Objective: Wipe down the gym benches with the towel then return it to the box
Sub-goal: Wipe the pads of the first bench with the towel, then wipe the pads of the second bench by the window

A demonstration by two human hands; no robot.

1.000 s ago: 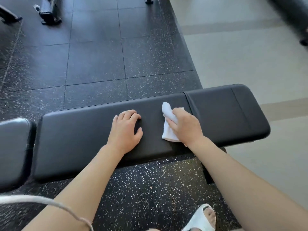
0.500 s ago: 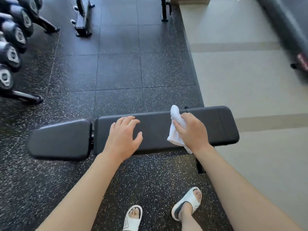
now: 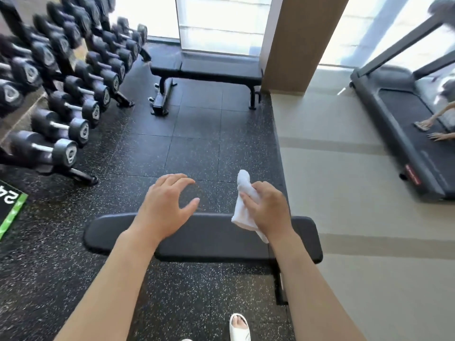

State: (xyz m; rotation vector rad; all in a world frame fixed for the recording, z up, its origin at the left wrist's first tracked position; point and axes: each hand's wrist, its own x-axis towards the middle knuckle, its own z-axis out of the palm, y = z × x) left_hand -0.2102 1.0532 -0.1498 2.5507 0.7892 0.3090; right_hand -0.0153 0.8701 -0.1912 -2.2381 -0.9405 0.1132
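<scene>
- While the right hand (image 3: pixel 269 210) has its fingers curled round the white towel (image 3: pixel 242 207), the cloth sticks up past the fingertips and hangs down below the palm, bunched rather than spread flat.
- That towel is held up in the air over the right end of the near bench (image 3: pixel 214 237); can't tell for sure if the bottom corner touches the pad, but it looks clear of it.
- Left hand (image 3: pixel 167 207) holds nothing: fingers loose and slightly bent, thumb out to the side, hovering over the middle of the same bench.
- The near bench is a flat black padded one running left to right across the speckled rubber floor (image 3: pixel 197 148), with a leg showing under its right end.
- A second black bench (image 3: pixel 209 70) sits well back, by the window (image 3: pixel 221 20) and just beside a tan pillar (image 3: pixel 300 40).
- Dumbbell rack (image 3: pixel 61 77) fills the left side, loaded with rows of black dumbbells.
- On the right, on the pale floor (image 3: pixel 344 193), there's a treadmill (image 3: pixel 403 134), and another person's hands are down on its belt, one on a cloth.
- A foot in a white slide sandal (image 3: pixel 240 328) shows at the bottom edge.
</scene>
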